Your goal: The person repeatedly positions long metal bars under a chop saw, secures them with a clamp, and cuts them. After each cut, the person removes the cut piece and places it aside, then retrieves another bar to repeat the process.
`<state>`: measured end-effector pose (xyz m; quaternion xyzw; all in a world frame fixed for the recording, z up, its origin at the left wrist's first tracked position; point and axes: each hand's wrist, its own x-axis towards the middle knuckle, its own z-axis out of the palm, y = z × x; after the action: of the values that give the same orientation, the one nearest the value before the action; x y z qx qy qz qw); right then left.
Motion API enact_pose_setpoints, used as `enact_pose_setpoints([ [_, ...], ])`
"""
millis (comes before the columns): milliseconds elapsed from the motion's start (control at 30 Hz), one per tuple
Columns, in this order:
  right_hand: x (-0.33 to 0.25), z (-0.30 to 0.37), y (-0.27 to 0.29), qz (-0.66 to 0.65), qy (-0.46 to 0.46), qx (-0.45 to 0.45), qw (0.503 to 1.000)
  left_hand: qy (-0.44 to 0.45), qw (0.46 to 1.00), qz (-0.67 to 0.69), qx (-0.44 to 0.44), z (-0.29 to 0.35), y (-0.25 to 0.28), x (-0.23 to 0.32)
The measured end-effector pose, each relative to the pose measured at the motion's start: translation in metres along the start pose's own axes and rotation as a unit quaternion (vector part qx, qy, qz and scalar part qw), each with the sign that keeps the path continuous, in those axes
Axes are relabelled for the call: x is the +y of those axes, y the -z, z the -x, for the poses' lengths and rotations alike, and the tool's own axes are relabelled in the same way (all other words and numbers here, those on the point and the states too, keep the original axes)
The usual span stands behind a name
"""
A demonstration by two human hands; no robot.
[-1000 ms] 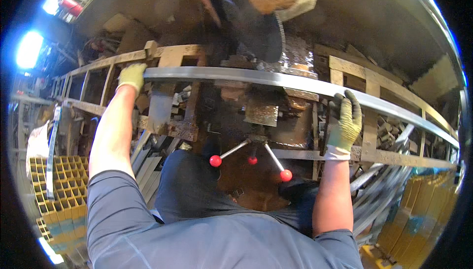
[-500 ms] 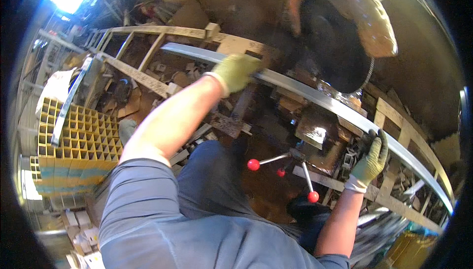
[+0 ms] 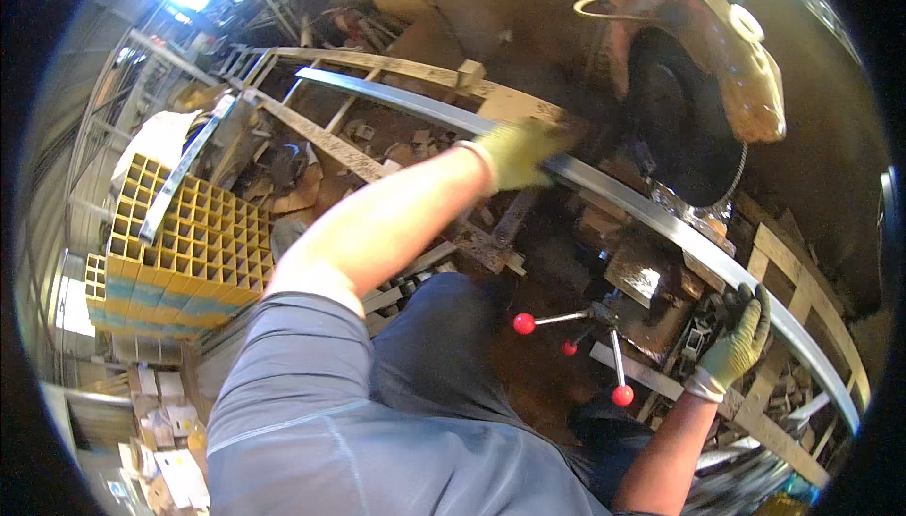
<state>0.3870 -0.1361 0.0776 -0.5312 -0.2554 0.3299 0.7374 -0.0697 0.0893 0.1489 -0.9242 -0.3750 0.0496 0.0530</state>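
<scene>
A long silvery metal bar [image 3: 651, 214] runs slantwise from the far left to the near right, passing in front of a cut-off saw with a large dark disc [image 3: 681, 119]. Across the bar, left of the disc, lies my left hand [image 3: 522, 151] in a yellow-green glove. Motion smears its fingers, so their grip on the bar does not show. Farther right, my right hand [image 3: 738, 344], gloved with dark fingertips, rests against the bar's near side. Its fingers are stretched out along the metal, not wrapped round it.
A handle with red balls [image 3: 524, 324] sticks up in front of me, below the bar. Wooden ladder-like frames [image 3: 326, 143] extend on both sides, with offcuts scattered beneath. Bundled yellow square tubes [image 3: 189, 261] are stacked at left, a metal strip [image 3: 189, 167] lying over them.
The view has swung left, shifting the surroundings rightward in the picture. Against the wooden frame, the bar has slid left beneath my left hand. Both hands keep roughly their places beside the saw.
</scene>
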Motion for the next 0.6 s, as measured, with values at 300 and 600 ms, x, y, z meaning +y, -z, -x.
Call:
enact_pose_setpoints([
  [300,0.0,0.003,0.01,0.003,0.009,0.004,1.0,0.096,0.995,0.034,-0.009,0.028,0.0,-0.038],
  [600,-0.01,0.003,0.018,-0.031,-0.02,0.005,0.999,0.165,0.98,0.058,-0.098,0.03,0.006,-0.067],
])
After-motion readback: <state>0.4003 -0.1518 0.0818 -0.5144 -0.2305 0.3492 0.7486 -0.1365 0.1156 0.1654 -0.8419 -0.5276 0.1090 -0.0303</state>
